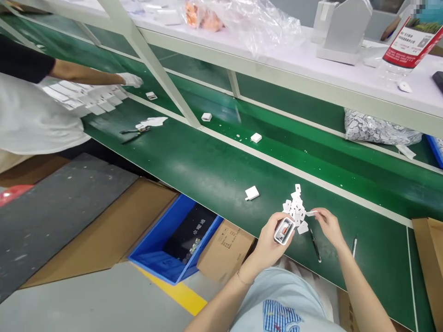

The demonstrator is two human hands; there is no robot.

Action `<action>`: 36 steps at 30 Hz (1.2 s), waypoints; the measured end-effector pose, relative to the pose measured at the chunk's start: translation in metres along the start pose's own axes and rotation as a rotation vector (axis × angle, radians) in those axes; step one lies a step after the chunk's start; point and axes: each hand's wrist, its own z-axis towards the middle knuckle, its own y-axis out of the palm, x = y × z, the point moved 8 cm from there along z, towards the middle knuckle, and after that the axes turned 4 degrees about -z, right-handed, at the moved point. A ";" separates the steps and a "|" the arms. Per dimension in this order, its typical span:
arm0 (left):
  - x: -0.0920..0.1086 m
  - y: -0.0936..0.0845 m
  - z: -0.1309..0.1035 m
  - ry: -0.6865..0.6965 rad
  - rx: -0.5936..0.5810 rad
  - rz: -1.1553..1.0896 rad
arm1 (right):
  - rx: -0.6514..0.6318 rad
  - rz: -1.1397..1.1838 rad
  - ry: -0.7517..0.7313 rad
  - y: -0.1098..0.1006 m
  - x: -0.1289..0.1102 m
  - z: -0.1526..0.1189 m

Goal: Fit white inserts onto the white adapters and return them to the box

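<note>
My left hand (269, 242) is wrapped round a small white plastic housing (284, 231), whose end facing me is uncovered and shows metal and orange parts inside. My right hand (328, 225) pinches a thin white plastic plate (311, 213) between thumb and fingertips. Between both hands lies a loose pile of white plates (296, 205) with small slots. A black pen-like tool (315, 246) rests on the green table just below the pile. Farther left on the tabletop sits another white housing (252, 193) with a small tab sticking out.
White housings (256, 138) sit on the green conveyor belt behind the table. A co-worker's gloved hand (131, 80) is at far left near rows of white pieces (86, 97). A blue bin (155, 251) stands below the table edge. A shelf (277, 69) with a bottle (411, 41) runs overhead.
</note>
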 end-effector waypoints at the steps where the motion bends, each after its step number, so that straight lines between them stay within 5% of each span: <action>1: 0.004 -0.002 0.002 0.039 0.013 0.020 | 0.076 0.017 -0.030 -0.011 -0.024 -0.012; 3: 0.013 -0.005 0.006 0.139 0.055 0.071 | 0.240 0.034 -0.141 -0.033 -0.080 -0.041; 6: 0.028 -0.001 0.010 0.311 0.094 0.125 | 0.503 -0.045 -0.580 -0.056 -0.174 -0.089; 9: 0.039 0.006 0.012 0.410 0.091 0.135 | 0.539 -0.182 -0.738 -0.053 -0.216 -0.106; 18: 0.046 0.017 0.012 0.406 0.023 0.162 | 0.482 -0.351 -0.566 -0.050 -0.210 -0.110; 25: 0.050 0.014 0.010 0.422 -0.003 0.191 | 0.225 -0.229 -0.475 -0.047 -0.216 -0.098; 36: 0.064 0.008 0.004 0.630 0.138 0.164 | 0.310 0.014 -0.433 -0.028 -0.217 -0.084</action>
